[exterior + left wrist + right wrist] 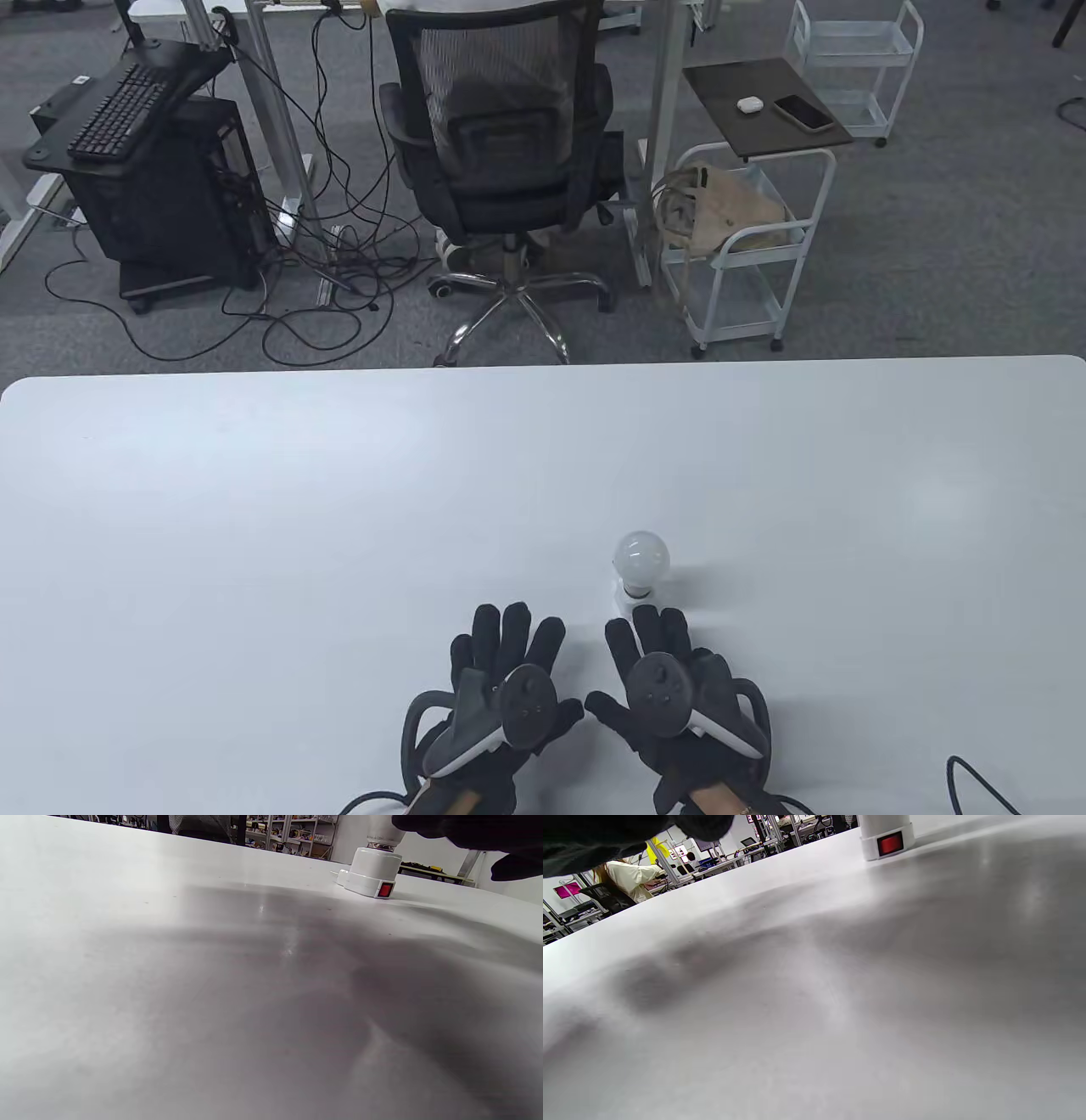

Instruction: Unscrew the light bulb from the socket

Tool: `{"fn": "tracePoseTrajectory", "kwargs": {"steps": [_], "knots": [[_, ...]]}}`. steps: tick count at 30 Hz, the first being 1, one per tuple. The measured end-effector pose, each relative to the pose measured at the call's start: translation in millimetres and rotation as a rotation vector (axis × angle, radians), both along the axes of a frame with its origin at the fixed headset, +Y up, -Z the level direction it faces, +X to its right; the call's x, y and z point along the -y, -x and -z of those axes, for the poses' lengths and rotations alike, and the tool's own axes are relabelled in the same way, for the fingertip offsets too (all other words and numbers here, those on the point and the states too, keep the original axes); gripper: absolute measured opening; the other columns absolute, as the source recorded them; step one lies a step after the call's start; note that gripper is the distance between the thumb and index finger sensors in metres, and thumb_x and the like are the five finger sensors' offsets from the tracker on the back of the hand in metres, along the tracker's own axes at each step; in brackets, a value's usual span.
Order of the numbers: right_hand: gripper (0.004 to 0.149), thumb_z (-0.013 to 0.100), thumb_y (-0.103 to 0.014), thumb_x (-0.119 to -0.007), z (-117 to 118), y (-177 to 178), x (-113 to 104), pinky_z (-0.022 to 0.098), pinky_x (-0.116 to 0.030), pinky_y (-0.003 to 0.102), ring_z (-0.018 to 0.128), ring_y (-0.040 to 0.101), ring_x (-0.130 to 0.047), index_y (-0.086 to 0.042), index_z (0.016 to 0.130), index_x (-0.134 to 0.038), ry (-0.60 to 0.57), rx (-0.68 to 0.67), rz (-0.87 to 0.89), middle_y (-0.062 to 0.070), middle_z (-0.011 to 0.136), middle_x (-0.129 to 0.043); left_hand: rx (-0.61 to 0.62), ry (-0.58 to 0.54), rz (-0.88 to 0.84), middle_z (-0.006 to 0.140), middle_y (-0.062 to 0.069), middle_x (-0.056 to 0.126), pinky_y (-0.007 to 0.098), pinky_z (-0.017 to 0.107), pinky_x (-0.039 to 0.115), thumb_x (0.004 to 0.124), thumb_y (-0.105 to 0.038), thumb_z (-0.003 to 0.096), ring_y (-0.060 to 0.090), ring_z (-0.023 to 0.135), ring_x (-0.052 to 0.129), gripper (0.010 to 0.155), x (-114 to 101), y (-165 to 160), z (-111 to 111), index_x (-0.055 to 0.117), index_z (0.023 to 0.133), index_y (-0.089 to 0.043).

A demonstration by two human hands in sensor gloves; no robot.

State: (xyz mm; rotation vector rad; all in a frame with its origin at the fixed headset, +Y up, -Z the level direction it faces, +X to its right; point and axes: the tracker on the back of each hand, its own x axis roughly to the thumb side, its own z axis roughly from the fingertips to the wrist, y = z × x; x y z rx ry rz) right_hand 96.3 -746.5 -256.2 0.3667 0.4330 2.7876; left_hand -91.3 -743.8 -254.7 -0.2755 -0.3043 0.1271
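Fingers [509, 632] of left hand [501, 696] spread flat, grasping nothing; right hand [670, 696] likewise released. Light bulb [641, 557] upright in white socket [373, 874], red switch [385, 890], on white surface [254, 526], just beyond right fingertips.

Even, bright overhead light; the white table [339, 509] glares softly around the bulb [641, 556]. Wrist views show broad blurred shadows near the socket [373, 874] (edges bowed, foreground soft).

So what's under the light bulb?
A white socket with a red switch, standing on the table. The light bulb is screwed in upright. The threads inside are hidden, as is whatever lies beneath the socket.
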Motion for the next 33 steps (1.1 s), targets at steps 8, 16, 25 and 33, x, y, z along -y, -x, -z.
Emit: {"fn": "tracePoseTrajectory", "kwargs": {"steps": [8, 16, 25, 33], "knots": [[0.078, 0.065, -0.059, -0.054, -0.4, 0.0, -1.5, 0.071, -0.03, 0.067, 0.106, 0.043, 0.0, -0.018, 0.118, -0.013, 0.0, -0.002, 0.008, 0.017, 0.12, -0.002, -0.008, -0.013, -0.004, 0.13, 0.014, 0.001, 0.061, 0.08, 0.013, 0.056, -0.066, 0.0595, 0.042, 0.109, -0.003, 0.084, -2.1, 1.1, -0.6, 0.009, 0.12, -0.031], [0.081, 0.064, -0.059, -0.056, 4.2, -12.5, -2.3, 0.07, -0.039, 0.067, 0.106, 0.053, -0.016, -0.012, 0.12, -0.022, 0.026, 0.083, 0.013, 0.027, 0.121, -0.018, 0.001, -0.004, 0.005, 0.13, 0.014, 0.001, 0.061, 0.08, 0.013, 0.056, -0.066, 0.0595, 0.042, 0.109, -0.003, 0.084, -1.0, 1.0, -0.8, 0.009, 0.12, -0.031], [0.092, 0.058, -0.061, -0.065, 43.1, -40.9, 13.1, 0.067, -0.038, 0.07, 0.1, 0.062, -0.034, -0.002, 0.116, -0.025, -0.059, 0.405, 0.255, 0.036, 0.116, -0.033, 0.002, 0.001, 0.0, 0.13, 0.015, 0.001, 0.061, 0.08, 0.013, 0.056, -0.066, 0.0597, 0.042, 0.109, -0.004, 0.084, -1.1, 0.5, -1.2, 0.009, 0.12, -0.031], [0.099, 0.057, -0.066, -0.063, 78.5, -34.4, 34.6, 0.064, -0.008, 0.068, 0.1, 0.053, 0.004, -0.014, 0.114, 0.0, 0.181, 0.441, 0.338, 0.025, 0.114, 0.005, -0.007, 0.001, -0.006, 0.13, 0.015, 0.001, 0.061, 0.08, 0.013, 0.056, -0.066, 0.0597, 0.043, 0.109, -0.004, 0.084, -1.6, 2.6, 0.4, 0.009, 0.12, -0.031]]}}
